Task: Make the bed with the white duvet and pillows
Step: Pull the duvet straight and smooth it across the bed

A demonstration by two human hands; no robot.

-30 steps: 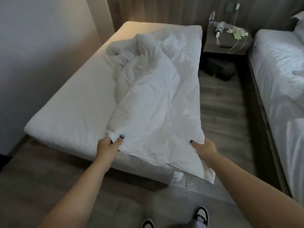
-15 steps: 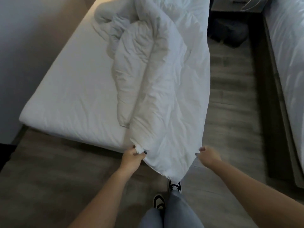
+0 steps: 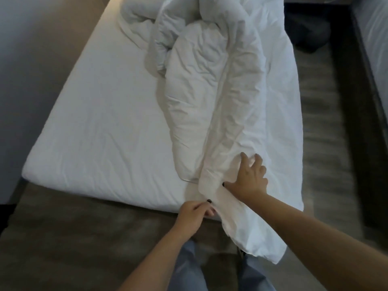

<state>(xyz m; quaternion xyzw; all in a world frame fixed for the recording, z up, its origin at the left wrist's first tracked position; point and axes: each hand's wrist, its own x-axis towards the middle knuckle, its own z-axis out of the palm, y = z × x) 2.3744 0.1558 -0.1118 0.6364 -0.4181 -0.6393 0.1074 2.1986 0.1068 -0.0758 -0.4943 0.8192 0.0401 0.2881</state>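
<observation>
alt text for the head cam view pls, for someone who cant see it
Seen from above, a person at the foot of a bed handles a bunched white duvet: the left hand pinches its near edge while the right hand rests spread-fingered on top. The duvet lies twisted along the right side of the bare white mattress, one corner hanging over the foot.

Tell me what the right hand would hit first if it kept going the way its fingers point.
The right hand already lies with spread fingers on the duvet, pointing up the bed. Going on, it would probably meet the duvet's bunched ridge just ahead; depth is unclear.
</observation>
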